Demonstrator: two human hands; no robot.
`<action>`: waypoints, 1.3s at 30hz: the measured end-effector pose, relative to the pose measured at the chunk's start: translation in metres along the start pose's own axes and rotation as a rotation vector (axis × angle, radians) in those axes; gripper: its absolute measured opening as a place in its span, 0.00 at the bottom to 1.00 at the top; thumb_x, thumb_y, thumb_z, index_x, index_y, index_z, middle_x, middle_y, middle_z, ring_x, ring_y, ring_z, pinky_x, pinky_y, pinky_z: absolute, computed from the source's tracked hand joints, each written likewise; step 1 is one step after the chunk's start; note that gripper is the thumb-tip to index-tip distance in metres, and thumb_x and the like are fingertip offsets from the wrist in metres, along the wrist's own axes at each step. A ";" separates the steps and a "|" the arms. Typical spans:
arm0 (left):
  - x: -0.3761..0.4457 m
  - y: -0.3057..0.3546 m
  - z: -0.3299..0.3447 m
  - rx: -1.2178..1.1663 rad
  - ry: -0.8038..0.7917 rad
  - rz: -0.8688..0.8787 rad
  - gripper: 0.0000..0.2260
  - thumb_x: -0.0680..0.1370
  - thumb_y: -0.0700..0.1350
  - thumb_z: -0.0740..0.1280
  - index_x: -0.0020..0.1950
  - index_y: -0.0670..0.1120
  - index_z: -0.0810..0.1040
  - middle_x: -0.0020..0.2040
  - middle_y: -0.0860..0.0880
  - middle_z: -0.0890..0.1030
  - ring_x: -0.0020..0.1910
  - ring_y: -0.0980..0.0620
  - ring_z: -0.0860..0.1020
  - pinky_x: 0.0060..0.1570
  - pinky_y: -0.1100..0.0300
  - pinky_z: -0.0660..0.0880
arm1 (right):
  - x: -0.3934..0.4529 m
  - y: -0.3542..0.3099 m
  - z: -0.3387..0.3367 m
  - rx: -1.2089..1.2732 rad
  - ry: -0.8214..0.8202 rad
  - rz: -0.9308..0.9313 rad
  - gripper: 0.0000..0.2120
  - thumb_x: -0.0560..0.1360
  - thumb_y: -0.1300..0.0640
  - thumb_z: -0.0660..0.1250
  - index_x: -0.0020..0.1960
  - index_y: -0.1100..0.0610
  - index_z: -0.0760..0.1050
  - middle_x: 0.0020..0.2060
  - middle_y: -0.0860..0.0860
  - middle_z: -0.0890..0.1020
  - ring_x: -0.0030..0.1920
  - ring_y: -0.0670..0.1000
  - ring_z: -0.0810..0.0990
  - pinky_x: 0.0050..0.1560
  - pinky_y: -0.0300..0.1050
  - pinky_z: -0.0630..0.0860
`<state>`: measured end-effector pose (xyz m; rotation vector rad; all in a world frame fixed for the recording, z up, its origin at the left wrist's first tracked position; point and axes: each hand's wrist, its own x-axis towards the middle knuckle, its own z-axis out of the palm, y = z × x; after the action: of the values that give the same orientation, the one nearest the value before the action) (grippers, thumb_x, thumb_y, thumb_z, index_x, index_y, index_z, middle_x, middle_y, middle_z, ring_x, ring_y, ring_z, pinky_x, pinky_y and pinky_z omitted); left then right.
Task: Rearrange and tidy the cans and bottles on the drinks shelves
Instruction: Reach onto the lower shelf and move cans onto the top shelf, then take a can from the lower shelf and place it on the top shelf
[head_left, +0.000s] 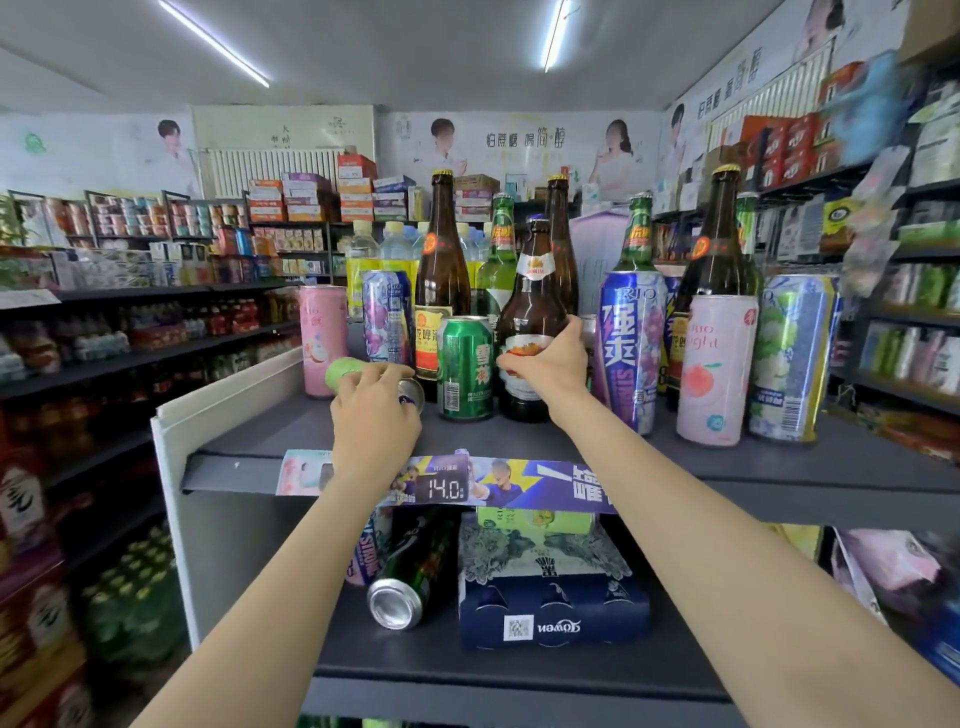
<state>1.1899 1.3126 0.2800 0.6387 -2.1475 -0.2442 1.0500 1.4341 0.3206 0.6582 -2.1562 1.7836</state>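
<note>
On the top shelf (727, 462) my right hand (545, 366) grips a short brown beer bottle (532, 291) around its body; the bottle stands upright beside a green can (466, 369). My left hand (376, 410) curls over a can lying on its side (345, 371), with a green end to the left and a metal end to the right. Behind stand tall brown bottles (442, 260), green bottles (501, 260), a pink can (323, 340) and purple cans (631, 348).
To the right stand a pale pink can (717, 369) and a blue-green can (792, 358). The shelf below holds a dark can on its side (410, 577) and a navy carton pack (550, 587). Stocked shelves line both sides. A white side panel (218, 519) closes the left end.
</note>
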 end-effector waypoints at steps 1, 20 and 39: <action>0.001 0.000 0.000 0.002 0.005 -0.001 0.18 0.74 0.37 0.61 0.64 0.46 0.73 0.64 0.44 0.72 0.62 0.40 0.66 0.58 0.47 0.66 | -0.003 -0.002 -0.001 -0.026 0.011 -0.038 0.44 0.62 0.58 0.78 0.71 0.59 0.57 0.65 0.57 0.69 0.65 0.57 0.69 0.62 0.46 0.67; -0.193 -0.044 -0.002 -0.203 0.360 0.082 0.15 0.70 0.34 0.59 0.56 0.41 0.72 0.57 0.40 0.72 0.55 0.46 0.67 0.52 0.52 0.66 | -0.189 0.031 -0.093 0.472 -0.681 -0.120 0.35 0.52 0.60 0.79 0.55 0.51 0.68 0.39 0.41 0.82 0.43 0.42 0.82 0.42 0.41 0.79; -0.644 -0.336 0.314 0.008 -0.328 -0.182 0.18 0.67 0.42 0.53 0.56 0.45 0.70 0.53 0.43 0.73 0.48 0.44 0.68 0.46 0.52 0.65 | -0.562 0.572 0.067 0.010 -0.876 0.321 0.42 0.56 0.66 0.80 0.59 0.38 0.64 0.55 0.40 0.78 0.56 0.41 0.78 0.53 0.33 0.72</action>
<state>1.3842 1.3488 -0.4861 0.8487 -2.4031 -0.4662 1.2530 1.5473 -0.4501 1.3588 -2.9354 1.8632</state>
